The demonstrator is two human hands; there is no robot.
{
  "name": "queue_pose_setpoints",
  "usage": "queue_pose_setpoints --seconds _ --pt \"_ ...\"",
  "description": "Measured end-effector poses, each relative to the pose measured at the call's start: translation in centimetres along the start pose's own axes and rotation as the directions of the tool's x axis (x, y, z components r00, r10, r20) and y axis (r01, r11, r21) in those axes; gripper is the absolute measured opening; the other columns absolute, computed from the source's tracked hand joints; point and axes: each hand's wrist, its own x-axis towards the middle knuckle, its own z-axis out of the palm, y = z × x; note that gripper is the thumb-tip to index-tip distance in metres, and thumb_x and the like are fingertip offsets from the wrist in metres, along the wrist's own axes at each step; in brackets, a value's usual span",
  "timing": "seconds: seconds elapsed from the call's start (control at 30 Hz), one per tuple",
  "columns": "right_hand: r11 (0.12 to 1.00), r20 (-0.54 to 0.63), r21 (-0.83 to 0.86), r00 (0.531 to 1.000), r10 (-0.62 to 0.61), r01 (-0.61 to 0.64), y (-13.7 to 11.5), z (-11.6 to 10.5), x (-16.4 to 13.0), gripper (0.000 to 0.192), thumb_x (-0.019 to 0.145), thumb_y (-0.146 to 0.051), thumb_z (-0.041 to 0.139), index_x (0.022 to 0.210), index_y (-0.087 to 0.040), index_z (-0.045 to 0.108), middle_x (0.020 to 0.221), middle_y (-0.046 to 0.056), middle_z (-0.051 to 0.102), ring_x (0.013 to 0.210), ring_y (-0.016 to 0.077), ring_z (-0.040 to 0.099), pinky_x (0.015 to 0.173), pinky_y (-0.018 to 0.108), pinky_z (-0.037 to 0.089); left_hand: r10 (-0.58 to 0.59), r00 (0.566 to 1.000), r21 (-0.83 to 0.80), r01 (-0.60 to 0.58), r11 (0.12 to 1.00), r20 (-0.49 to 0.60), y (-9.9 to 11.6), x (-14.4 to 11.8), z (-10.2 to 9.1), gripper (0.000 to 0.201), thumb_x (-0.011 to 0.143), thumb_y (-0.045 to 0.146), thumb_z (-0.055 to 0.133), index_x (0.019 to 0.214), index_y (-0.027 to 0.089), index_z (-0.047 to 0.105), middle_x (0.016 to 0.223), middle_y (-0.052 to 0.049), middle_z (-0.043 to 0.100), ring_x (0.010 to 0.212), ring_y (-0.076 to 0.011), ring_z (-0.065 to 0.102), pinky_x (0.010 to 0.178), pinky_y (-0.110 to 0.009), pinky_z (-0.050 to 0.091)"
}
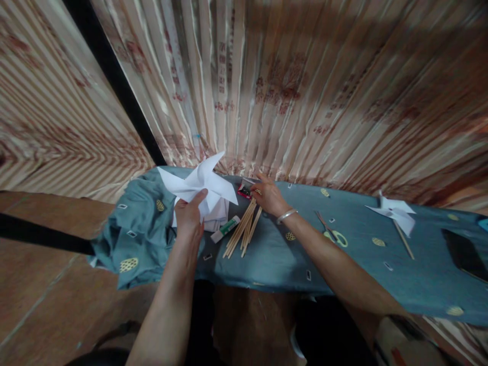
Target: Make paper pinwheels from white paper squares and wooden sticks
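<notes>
- L hand (pixel 189 216) is closed round the centre of a white paper pinwheel (pixel 202 185), thumb on the front; it holds the pinwheel up over the far-left part of the table (pixel 274 259), blades spread wide.
- R hand (pixel 268 195) is stretched fwd, fingers bent down onto a small red-and-black box (pixel 244 191) at the far edge of the table; the hand covers part of it, so can't tell if it's gripped or just touched. A silver bangle (pixel 286 215) sits on that wrist.
- A bundle of thin wooden sticks (pixel 244 230) lies flat just beside the R hand, between the two hands, fanned a bit at the near end.
- A glue stick w/ green label (pixel 225 229) lies on its side, touching or nearly touching the sticks on their left.
- A stack of white paper (pixel 218 216) sits under/behind the pinwheel, partly hidden by it.
- The table is covered w/ a blue-grey patterned cloth (pixel 133 239), bunched up at the left end.
- Scissors w/ yellow-green handles (pixel 331 233) lie right of the R forearm.
- A second pinwheel on a stick (pixel 396 216) lies flat further right, well apart from the hands.
- A dark flat object (pixel 465 254) sits at the far right edge, maybe a phone; too blurred to be sure.
- A pleated patterned curtain (pixel 305 91) hangs behind the table.
</notes>
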Motion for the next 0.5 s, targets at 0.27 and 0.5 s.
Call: queue_pose_setpoints --seconds 0.27,0.5 --pt "0.982 0.146 -0.172 0.984 0.098 -0.072 -0.5 2.5 4.2 0.019 0.080 -0.015 0.059 0.090 -0.014 0.075 0.142 0.016 0.048 0.140 0.0323 0.030 0.111 0.049 0.029 -0.018 0.999 -0.034 0.016 0.999 -0.033 0.0 0.1 0.2 0.039 0.042 0.017 0.086 0.078 0.012 0.073 0.072 -0.003 0.075 0.078 -0.0219 0.072 0.082 -0.034 0.056" --pt "0.971 0.182 -0.222 0.975 0.127 -0.085 -0.6 2.3 4.1 0.022 0.081 -0.018 0.057 0.092 -0.013 0.075 0.134 0.018 0.053 0.135 0.0315 0.035 0.106 0.045 0.035 -0.025 0.999 -0.023 0.024 0.999 -0.028 0.1 0.0 0.2 0.037 0.043 0.017 0.085 0.078 0.012 0.073 0.072 -0.003 0.075 0.078 -0.0212 0.071 0.083 -0.035 0.055"
